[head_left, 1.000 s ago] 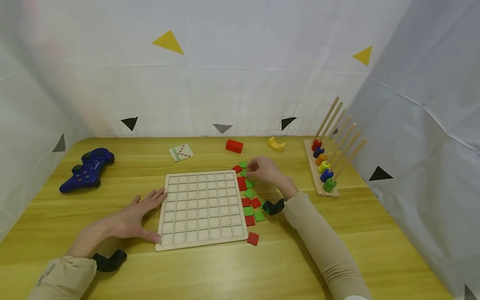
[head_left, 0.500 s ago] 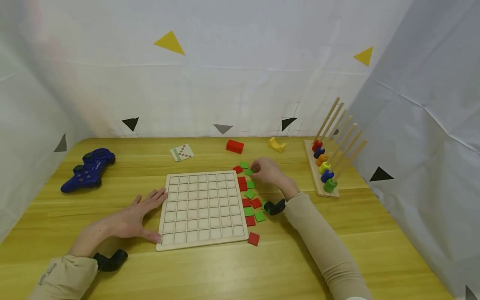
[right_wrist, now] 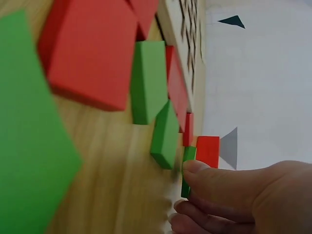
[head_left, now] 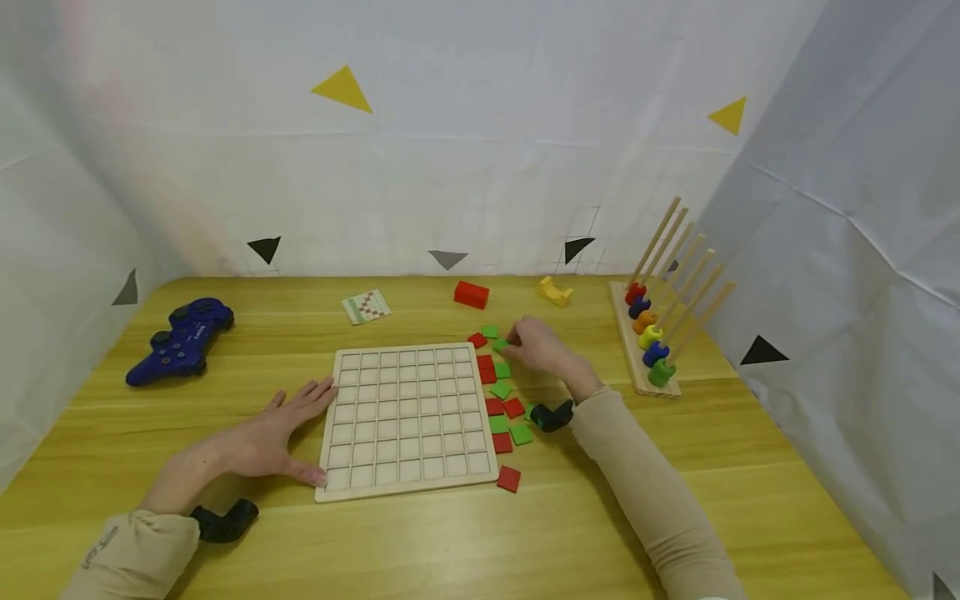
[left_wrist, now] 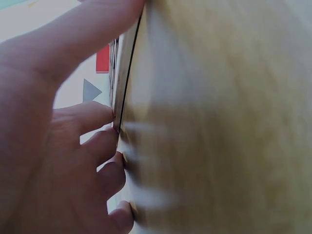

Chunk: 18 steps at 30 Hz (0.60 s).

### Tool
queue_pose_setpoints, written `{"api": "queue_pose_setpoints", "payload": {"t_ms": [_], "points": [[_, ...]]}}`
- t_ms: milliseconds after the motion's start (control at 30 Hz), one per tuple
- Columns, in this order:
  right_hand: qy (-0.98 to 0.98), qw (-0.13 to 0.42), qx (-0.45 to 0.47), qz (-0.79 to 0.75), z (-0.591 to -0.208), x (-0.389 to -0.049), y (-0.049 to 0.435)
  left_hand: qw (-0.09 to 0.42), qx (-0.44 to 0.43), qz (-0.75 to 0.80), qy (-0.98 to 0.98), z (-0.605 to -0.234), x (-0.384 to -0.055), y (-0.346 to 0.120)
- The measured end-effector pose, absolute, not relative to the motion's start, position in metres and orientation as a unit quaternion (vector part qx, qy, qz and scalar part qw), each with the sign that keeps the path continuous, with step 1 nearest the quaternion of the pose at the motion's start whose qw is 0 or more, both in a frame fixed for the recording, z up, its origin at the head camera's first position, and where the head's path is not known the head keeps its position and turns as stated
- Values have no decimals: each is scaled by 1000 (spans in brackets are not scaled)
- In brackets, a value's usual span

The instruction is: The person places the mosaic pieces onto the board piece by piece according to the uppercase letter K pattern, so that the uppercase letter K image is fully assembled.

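Note:
A pale wooden grid board [head_left: 408, 421] lies flat, its squares bare. My left hand [head_left: 281, 429] rests at its left edge with fingers spread; in the left wrist view, the thumb [left_wrist: 83, 36] and fingertips touch the board's side [left_wrist: 127, 73]. Red and green square tiles lie loosely along the board's right side, such as a red tile [head_left: 508, 478] at the near end and a green tile [head_left: 521, 434]. At the far end of them, my right hand [head_left: 540, 343] pinches a small green tile [head_left: 500, 344] by its edge. The right wrist view shows the thumb [right_wrist: 197, 168] over that tile.
Behind the board lie a patterned card [head_left: 366, 307], a red block [head_left: 471, 294] and a yellow arch block [head_left: 554, 292]. A blue game controller [head_left: 182, 342] sits at left. At right stands a wooden peg rack [head_left: 652, 337] with coloured beads and tall rods.
My right hand has drawn slightly to the right, and the green tile at its fingertips has shifted right with it. The left hand stays against the board.

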State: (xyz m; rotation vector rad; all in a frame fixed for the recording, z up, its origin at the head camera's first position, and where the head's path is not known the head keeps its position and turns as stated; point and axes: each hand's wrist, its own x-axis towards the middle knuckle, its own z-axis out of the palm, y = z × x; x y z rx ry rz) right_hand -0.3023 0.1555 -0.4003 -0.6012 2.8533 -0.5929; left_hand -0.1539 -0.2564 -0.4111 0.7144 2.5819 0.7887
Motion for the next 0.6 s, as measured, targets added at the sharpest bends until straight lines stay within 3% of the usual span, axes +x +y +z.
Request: {"api": "queue_pose_setpoints", "payload": {"t_ms": [600], "points": [[943,70,-232,-229,-367,-276,117,178,250,276,911,-408,-152,-255]]}}
